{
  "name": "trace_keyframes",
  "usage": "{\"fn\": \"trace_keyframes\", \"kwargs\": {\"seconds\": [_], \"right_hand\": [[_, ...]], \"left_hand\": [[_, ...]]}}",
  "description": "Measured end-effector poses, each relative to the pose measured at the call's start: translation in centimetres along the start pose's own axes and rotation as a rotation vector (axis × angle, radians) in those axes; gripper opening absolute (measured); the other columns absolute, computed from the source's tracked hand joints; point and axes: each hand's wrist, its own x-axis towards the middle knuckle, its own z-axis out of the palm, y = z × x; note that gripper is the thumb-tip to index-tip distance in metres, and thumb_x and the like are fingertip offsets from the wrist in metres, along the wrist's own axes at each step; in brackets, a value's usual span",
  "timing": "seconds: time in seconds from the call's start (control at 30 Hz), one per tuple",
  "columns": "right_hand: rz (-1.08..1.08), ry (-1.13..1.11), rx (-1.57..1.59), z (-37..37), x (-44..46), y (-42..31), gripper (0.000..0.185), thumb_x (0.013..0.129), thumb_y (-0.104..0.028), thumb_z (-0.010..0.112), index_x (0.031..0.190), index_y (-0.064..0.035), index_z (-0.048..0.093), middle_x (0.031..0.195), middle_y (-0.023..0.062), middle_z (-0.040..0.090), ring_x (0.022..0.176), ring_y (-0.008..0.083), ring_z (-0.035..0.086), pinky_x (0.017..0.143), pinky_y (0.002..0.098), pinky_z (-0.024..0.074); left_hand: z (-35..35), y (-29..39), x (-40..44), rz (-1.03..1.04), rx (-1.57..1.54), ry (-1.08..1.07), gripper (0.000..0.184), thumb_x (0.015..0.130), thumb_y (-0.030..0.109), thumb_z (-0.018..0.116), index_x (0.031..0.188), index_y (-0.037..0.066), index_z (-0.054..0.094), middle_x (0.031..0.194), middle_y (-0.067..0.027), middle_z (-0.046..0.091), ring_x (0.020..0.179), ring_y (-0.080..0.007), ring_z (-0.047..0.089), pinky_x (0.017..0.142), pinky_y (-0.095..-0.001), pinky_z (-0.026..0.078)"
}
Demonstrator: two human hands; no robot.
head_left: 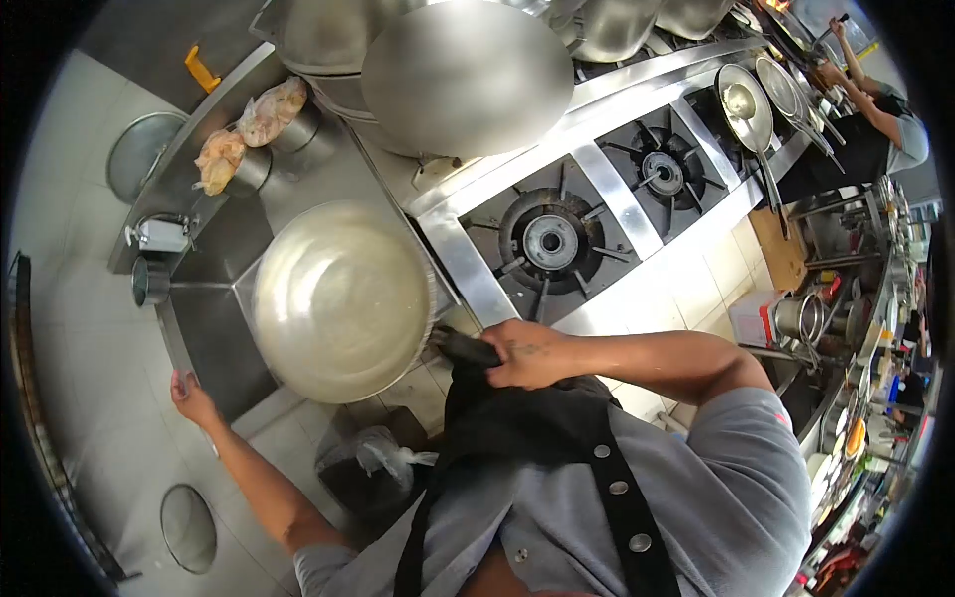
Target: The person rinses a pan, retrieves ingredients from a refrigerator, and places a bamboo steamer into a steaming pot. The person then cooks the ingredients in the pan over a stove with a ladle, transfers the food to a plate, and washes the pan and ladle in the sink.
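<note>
A large, shallow metal wok [343,298] is tilted over the sink basin [214,343], its pale, shiny inside facing me. My right hand [529,354] is closed around its dark handle [463,348], close to my apron. My left hand [196,400] reaches out beside the left edge of the sink. Its fingers are slightly bent and apart, with nothing visible in them. Beyond that hand, a small metal cup [150,281] hangs at the sink's side, below a white dispenser-like fixture [162,235].
Two metal containers with bagged, pale orange contents [220,161] stand at the back. Stove burners [550,242] lie to the right, with large pots [468,80] behind. Pans [744,104] rest farther right, near another person [875,134]. A plastic-lined bin [373,468] is below.
</note>
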Motion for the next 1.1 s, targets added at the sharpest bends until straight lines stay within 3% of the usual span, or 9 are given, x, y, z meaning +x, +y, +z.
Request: {"fn": "trace_keyframes", "kwargs": {"seconds": [0.17, 0.3, 0.43, 0.63, 0.73, 0.83, 0.93, 1.03, 1.1], "right_hand": [[0.275, 0.024, 0.029, -4.3, -12.1, 4.7, 0.030, 0.074, -0.015, 0.063, 0.088, 0.0096, 0.055, 0.055, 0.0157, 0.057, 0.051, 0.0264, 0.061, 0.053, 0.0362, 0.0474], [0.353, 0.136, 0.107, -4.8, -18.2, 11.8, 0.028, 0.076, -0.014, 0.062, 0.088, 0.0098, 0.055, 0.053, 0.0144, 0.056, 0.046, 0.0230, 0.060, 0.051, 0.0340, 0.0479], [0.344, 0.298, 0.119, -4.0, -20.8, 18.8, 0.027, 0.076, -0.015, 0.062, 0.088, 0.0085, 0.056, 0.052, 0.0140, 0.056, 0.045, 0.0217, 0.060, 0.049, 0.0339, 0.0479], [0.326, 0.433, 0.091, -3.8, -20.2, 23.1, 0.025, 0.073, -0.015, 0.060, 0.079, 0.0088, 0.055, 0.054, 0.0169, 0.057, 0.048, 0.0259, 0.063, 0.051, 0.0347, 0.0502], [0.287, 0.455, 0.089, -3.3, -18.3, 25.0, 0.024, 0.073, -0.014, 0.060, 0.077, 0.0092, 0.055, 0.054, 0.0172, 0.056, 0.048, 0.0258, 0.063, 0.051, 0.0346, 0.0508], [0.175, 0.489, 0.174, -2.2, -16.7, 26.5, 0.020, 0.074, -0.012, 0.060, 0.074, 0.0069, 0.053, 0.055, 0.0132, 0.056, 0.044, 0.0211, 0.059, 0.044, 0.0326, 0.0476], [0.168, 0.567, 0.218, -0.5, -15.6, 27.3, 0.017, 0.075, -0.009, 0.060, 0.073, 0.0055, 0.052, 0.055, 0.0109, 0.056, 0.041, 0.0183, 0.057, 0.040, 0.0310, 0.0461], [0.196, 0.591, 0.244, 0.8, -14.1, 28.4, 0.020, 0.078, -0.013, 0.062, 0.075, 0.0050, 0.053, 0.057, 0.0106, 0.058, 0.042, 0.0185, 0.057, 0.040, 0.0308, 0.0469], [0.178, 0.531, 0.299, 0.7, -14.0, 29.0, 0.026, 0.080, -0.019, 0.065, 0.077, 0.0049, 0.054, 0.058, 0.0109, 0.059, 0.044, 0.0183, 0.059, 0.041, 0.0312, 0.0476]], "left_hand": [[-1.7, 4.7, -12.2, -0.011, -0.081, 0.003, 0.031, 0.084, 0.013, 0.067, 0.113, 0.001, 0.062, 0.105, -0.0087, 0.064, 0.098, -0.0176, 0.058, 0.086, -0.0296, 0.045], [-1.2, 10.9, -23.7, -0.090, -0.150, 0.046, 0.028, 0.085, 0.013, 0.067, 0.109, 0.001, 0.063, 0.101, -0.0068, 0.065, 0.091, -0.0158, 0.059, 0.084, -0.0293, 0.046], [0.8, 6.8, -33.0, -0.072, -0.171, -0.027, 0.024, 0.082, 0.006, 0.066, 0.105, 0.001, 0.064, 0.101, -0.0072, 0.066, 0.093, -0.0164, 0.059, 0.087, -0.0294, 0.045], [2.7, 9.1, -48.5, -0.236, -0.024, -0.110, 0.026, 0.077, 0.000, 0.067, 0.102, 0.000, 0.061, 0.101, -0.0110, 0.064, 0.098, -0.0229, 0.059, 0.094, -0.0342, 0.042], [1.6, 11.0, -54.6, -0.380, 0.168, -0.429, 0.034, 0.073, 0.012, 0.071, 0.103, -0.001, 0.061, 0.109, -0.0170, 0.063, 0.102, -0.0295, 0.061, 0.091, -0.0374, 0.045], [0.6, 8.3, -60.2, -0.442, 0.537, -0.960, 0.052, 0.074, 0.033, 0.070, 0.114, 0.002, 0.061, 0.120, -0.0207, 0.059, 0.107, -0.0356, 0.059, 0.091, -0.0438, 0.046], [-2.9, 12.6, -65.1, -0.522, 0.923, -1.215, 0.057, 0.078, 0.041, 0.065, 0.125, 0.009, 0.058, 0.128, -0.0182, 0.056, 0.115, -0.0360, 0.055, 0.093, -0.0530, 0.042], [-6.1, 13.5, -68.5, -0.522, 1.115, -1.290, 0.057, 0.072, 0.034, 0.070, 0.123, 0.012, 0.059, 0.133, -0.0155, 0.052, 0.121, -0.0346, 0.050, 0.095, -0.0537, 0.039], [-7.5, 12.6, -69.7, -0.391, 1.270, -1.371, 0.059, 0.074, 0.037, 0.069, 0.126, 0.014, 0.057, 0.137, -0.0126, 0.049, 0.125, -0.0339, 0.045, 0.094, -0.0569, 0.037]]}}
